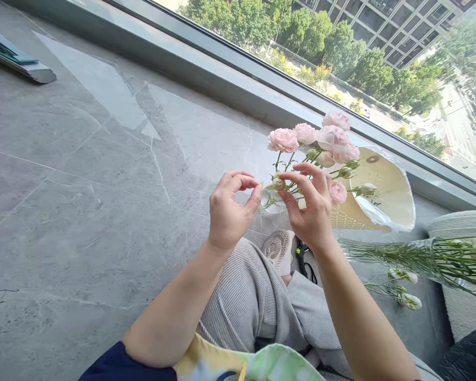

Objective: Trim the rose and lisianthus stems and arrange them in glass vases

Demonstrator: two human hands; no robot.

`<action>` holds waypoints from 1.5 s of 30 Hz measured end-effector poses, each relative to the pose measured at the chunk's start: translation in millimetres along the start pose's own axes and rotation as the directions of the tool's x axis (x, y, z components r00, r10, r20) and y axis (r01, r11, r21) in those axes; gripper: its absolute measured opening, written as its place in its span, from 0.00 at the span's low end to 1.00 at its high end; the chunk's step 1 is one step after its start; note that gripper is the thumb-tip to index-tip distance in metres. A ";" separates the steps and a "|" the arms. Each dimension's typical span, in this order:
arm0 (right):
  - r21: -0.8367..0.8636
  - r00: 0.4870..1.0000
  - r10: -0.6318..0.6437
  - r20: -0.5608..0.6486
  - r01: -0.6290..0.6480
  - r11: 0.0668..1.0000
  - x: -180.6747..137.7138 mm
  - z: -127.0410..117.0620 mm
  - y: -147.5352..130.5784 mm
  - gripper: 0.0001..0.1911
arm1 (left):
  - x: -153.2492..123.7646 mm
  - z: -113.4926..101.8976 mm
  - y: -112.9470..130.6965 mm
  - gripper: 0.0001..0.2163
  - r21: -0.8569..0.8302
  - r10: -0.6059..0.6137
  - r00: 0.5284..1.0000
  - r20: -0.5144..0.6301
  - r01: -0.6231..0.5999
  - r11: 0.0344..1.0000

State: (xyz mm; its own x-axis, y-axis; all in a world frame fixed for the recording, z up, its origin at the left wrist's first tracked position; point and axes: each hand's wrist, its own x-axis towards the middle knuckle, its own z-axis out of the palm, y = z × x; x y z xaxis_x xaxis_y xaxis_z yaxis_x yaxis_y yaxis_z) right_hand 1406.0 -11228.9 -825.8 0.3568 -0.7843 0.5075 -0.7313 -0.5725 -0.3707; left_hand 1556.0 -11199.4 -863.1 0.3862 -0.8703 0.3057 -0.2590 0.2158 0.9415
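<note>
The yellow-and-green shirt (280, 361) is sitting closest, the right hand (312, 212) is pinching a pale flower bud (278, 183) by the glass vase (270, 203), and the left hand (230, 212) is pressing finger to thumb, so hard tugging could be snapping the bud.

Smooth, faintly glossy stone-look floor (103, 238) at left — matt ribbed-cloth trousers (238, 296), lower centre; clear, ridged, shiny vessel (273, 202) mid-frame.
</note>
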 end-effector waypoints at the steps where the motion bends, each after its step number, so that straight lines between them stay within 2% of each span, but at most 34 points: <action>1: 0.005 1.000 -0.004 -0.006 0.004 1.000 0.1 -0.2 0.0 0.11 | -0.4 1.4 -0.2 0.06 -0.082 -0.029 1.000 -0.010 0.028 0.996; 3: 0.016 1.000 -0.005 -0.016 0.005 1.000 0.3 -0.4 -0.2 0.11 | -1.2 4.1 -0.4 0.06 -0.214 -0.075 0.997 -0.031 0.066 0.974; 5: 0.027 1.000 0.000 -0.017 0.001 1.000 0.8 -0.4 -0.5 0.11 | -1.4 5.5 -0.4 0.06 -0.260 -0.071 0.997 -0.040 0.059 0.964; 10: 0.046 1.000 0.005 -0.014 -0.004 0.999 1.5 -1.1 -0.7 0.08 | -1.0 3.3 1.5 0.05 -0.179 0.033 0.999 -0.024 -0.037 0.983; 21: 0.081 0.997 0.038 -0.060 -0.034 0.996 1.2 0.0 -0.4 0.05 | -4.3 3.4 4.2 0.07 -0.068 0.166 0.986 0.006 -0.165 0.984; 31: 0.091 0.997 0.051 -0.056 -0.045 0.995 0.2 -0.3 -0.6 0.04 | -2.8 4.1 -1.3 0.10 -0.059 0.172 0.985 0.024 -0.170 0.984; 45: 0.250 0.988 0.151 -0.038 -0.137 0.959 -3.3 3.2 2.1 0.05 | -3.2 4.4 -0.9 0.09 -0.107 0.107 0.992 0.068 -0.100 0.989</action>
State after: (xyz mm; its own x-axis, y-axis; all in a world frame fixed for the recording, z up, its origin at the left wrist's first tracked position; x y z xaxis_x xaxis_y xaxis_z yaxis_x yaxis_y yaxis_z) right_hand 1405.1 -11228.2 -830.8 0.2201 -0.8522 0.4747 -0.6048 -0.5010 -0.6190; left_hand 1551.1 -11198.7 -865.6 0.2949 -0.8702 0.3948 -0.2002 0.3477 0.9160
